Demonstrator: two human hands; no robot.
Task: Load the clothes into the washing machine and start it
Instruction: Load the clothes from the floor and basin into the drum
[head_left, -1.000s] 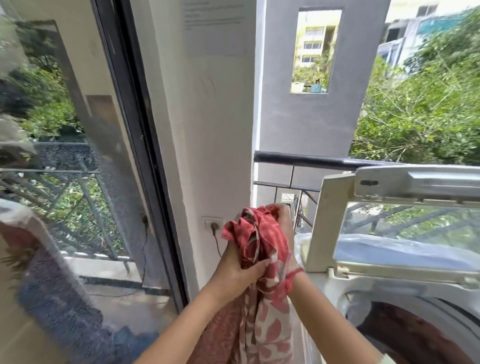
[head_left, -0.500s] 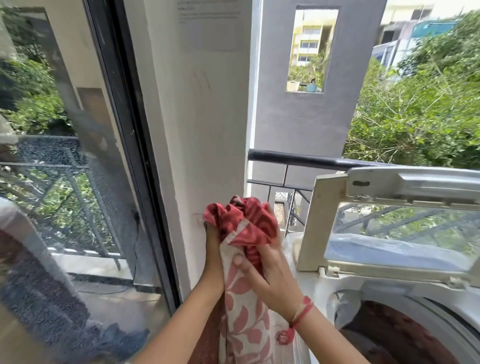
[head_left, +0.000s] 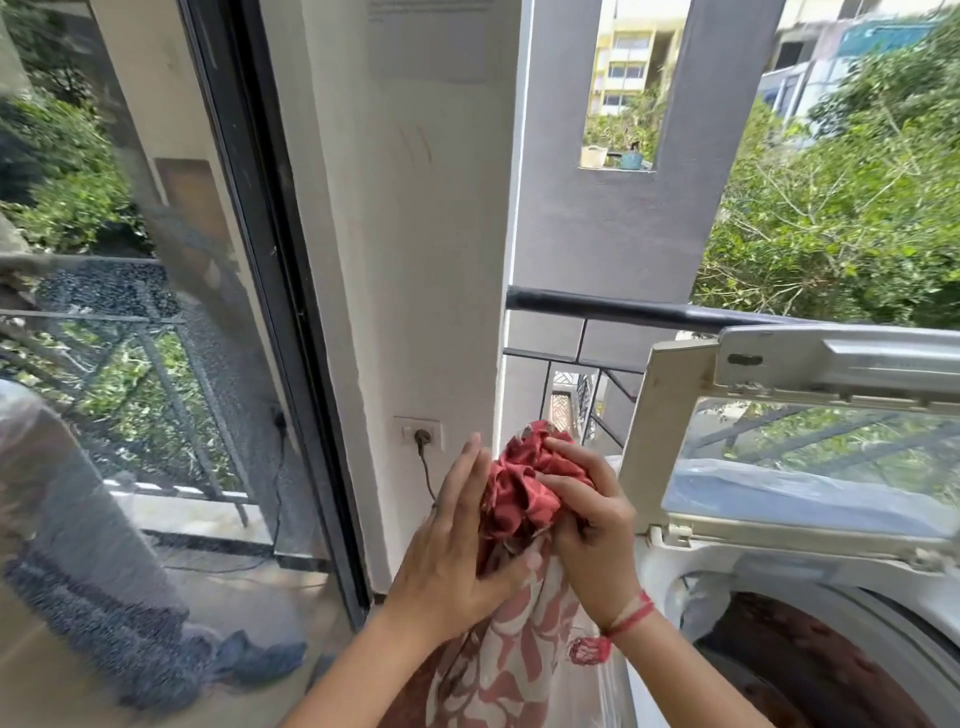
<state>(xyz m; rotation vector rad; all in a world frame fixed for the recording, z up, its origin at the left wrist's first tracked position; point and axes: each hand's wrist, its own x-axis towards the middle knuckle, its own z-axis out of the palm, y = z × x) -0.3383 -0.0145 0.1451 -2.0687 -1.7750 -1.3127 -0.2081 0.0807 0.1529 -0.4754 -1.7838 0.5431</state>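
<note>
While the washing machine (head_left: 753, 577) stands with its lid (head_left: 655, 415) raised, loading is under way and unfinished.

Item, held: one patterned cloth (head_left: 519, 488), red and cream, bunched at the top, its tail hanging below the wrists and out of frame.

Item, drum (head_left: 810, 675): open at lower right, something dark reddish inside, likely laundry already loaded, though too blurred to be sure.

Left to do, by my reckoning: this cloth into the drum, lid down, machine started. No control panel is in view.

Left grip (head_left: 457, 551): fingers nearly straight along the left side of the bunch, thumb laid across the fabric and pinching it against the palm.

Right grip (head_left: 587, 525): fingers curled tight round the right side of the bunch, a red thread (head_left: 628, 618) at the wrist.

Position: cloth between both grips, raised in front of the wall, just left of the machine's near corner and not yet over the drum mouth.

Noted behind: wall socket (head_left: 422, 434) with a plug in it.
</note>
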